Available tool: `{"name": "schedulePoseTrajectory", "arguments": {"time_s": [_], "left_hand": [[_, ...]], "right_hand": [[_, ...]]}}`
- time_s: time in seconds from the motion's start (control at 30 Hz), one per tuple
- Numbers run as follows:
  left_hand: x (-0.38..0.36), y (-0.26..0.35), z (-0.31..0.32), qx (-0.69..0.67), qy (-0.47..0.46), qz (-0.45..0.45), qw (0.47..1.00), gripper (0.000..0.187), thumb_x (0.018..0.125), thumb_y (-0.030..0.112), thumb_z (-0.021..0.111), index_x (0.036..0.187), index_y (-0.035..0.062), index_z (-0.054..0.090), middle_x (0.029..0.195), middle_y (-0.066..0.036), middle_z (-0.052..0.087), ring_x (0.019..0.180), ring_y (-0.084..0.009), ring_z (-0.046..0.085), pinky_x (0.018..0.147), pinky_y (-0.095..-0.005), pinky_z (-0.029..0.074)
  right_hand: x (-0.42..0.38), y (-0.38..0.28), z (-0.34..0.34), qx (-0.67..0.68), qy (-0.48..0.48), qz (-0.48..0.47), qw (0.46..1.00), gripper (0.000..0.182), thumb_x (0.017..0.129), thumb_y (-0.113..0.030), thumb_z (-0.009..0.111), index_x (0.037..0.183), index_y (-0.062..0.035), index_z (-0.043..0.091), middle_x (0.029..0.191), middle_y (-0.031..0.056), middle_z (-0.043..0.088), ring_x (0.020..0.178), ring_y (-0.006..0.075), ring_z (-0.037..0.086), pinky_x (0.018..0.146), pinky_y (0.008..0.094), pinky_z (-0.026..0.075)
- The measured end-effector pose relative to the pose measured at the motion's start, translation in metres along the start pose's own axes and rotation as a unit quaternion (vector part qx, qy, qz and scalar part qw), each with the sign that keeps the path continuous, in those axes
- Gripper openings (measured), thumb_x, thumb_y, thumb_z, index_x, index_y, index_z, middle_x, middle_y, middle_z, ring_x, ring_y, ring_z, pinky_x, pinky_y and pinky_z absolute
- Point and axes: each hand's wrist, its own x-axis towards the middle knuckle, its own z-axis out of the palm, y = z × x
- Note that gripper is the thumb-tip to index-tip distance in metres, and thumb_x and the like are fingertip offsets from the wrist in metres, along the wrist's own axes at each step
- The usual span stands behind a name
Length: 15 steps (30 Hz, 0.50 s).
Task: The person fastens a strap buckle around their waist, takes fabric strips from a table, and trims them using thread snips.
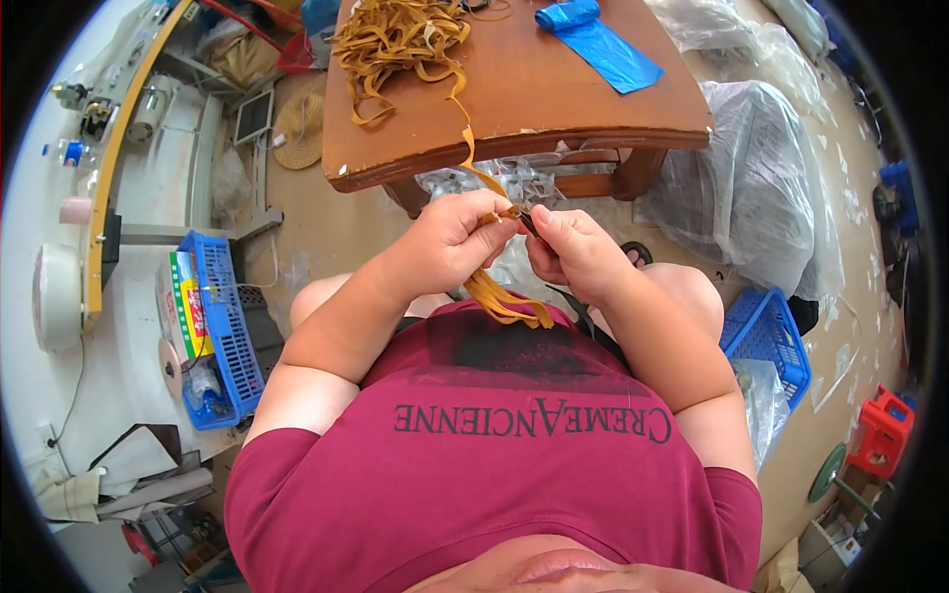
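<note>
My left hand point(460, 232) is closed around mustard-yellow fabric strips, pinching one near the fingertips. A bundle of strips point(509, 304) hangs below it over my lap. From the fingers, one strip point(469, 143) runs up to a tangled heap of strips point(400, 44) on the brown wooden table point(524, 114). My right hand point(573, 252) is closed beside the left, its thumb and fingers gripping a small dark tool point(529, 223) against the pinched strip. The tool's exact kind is hard to make out. Both hands are in front of the table's near edge.
A roll of blue plastic bags point(603, 44) lies on the table. Blue baskets stand at left point(222, 336) and right point(771, 341). Clear plastic sheeting point(746, 188) covers goods at right. A red plastic stool point(883, 433) is at far right, a white workbench point(119, 326) at left.
</note>
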Motion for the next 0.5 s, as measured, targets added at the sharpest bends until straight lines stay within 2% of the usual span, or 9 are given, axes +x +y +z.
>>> {"name": "schedulePoseTrajectory", "arguments": {"time_s": [0.07,0.17,0.27,0.37,0.47,0.5], "left_hand": [[0.000,0.000,-0.001,0.017,-0.003,-0.001,1.000,0.015,0.095,0.012,0.050,0.097,-0.0003,0.059,0.063,0.001,0.048,0.055,-0.0046,0.043,0.049,-0.0219,0.035],[0.001,-0.004,-0.001,0.061,0.013,0.017,0.998,0.012,0.093,0.010,0.052,0.095,-0.0002,0.059,0.063,0.000,0.049,0.056,-0.0056,0.044,0.050,-0.0230,0.036],[0.003,-0.005,0.000,0.089,0.035,0.026,0.995,0.008,0.089,0.007,0.056,0.093,0.0000,0.059,0.064,-0.004,0.053,0.058,-0.0087,0.048,0.052,-0.0258,0.040],[0.005,-0.007,-0.001,0.136,0.041,0.048,0.989,0.010,0.089,0.007,0.056,0.094,-0.0006,0.060,0.069,-0.007,0.057,0.060,-0.0117,0.052,0.055,-0.0275,0.043],[0.003,-0.012,0.003,0.165,0.046,0.094,0.981,0.011,0.089,0.008,0.056,0.094,-0.0012,0.060,0.074,-0.010,0.059,0.062,-0.0155,0.054,0.058,-0.0287,0.044],[0.002,-0.012,0.004,0.161,0.042,0.106,0.980,0.011,0.088,0.007,0.056,0.095,-0.0008,0.060,0.075,-0.011,0.061,0.063,-0.0173,0.056,0.059,-0.0291,0.045]], "right_hand": [[0.000,-0.004,0.003,0.009,0.014,0.017,1.000,0.052,0.095,-0.047,0.045,0.057,-0.0120,0.044,0.052,-0.0044,0.034,0.045,0.0052,0.024,0.041,0.0232,0.019],[0.004,0.004,-0.003,0.024,-0.014,0.002,1.000,0.048,0.096,-0.046,0.044,0.065,-0.0092,0.048,0.050,-0.0037,0.033,0.043,0.0063,0.023,0.040,0.0237,0.018],[0.006,0.001,0.003,0.040,0.037,0.023,0.998,0.051,0.096,-0.047,0.040,0.062,-0.0093,0.046,0.049,-0.0027,0.033,0.041,0.0081,0.024,0.040,0.0244,0.019],[0.008,0.011,-0.006,0.080,-0.020,-0.005,0.997,0.056,0.097,-0.050,0.035,0.059,-0.0095,0.043,0.047,-0.0022,0.032,0.040,0.0100,0.025,0.040,0.0252,0.020],[0.002,-0.003,-0.004,0.145,0.032,-0.083,0.985,0.061,0.096,-0.052,0.037,0.050,-0.0109,0.036,0.045,-0.0018,0.027,0.040,0.0103,0.025,0.040,0.0258,0.020],[0.005,-0.002,-0.014,0.173,0.030,-0.091,0.980,0.060,0.093,-0.057,0.038,0.053,-0.0120,0.036,0.047,-0.0011,0.030,0.040,0.0110,0.027,0.040,0.0265,0.021]]}}
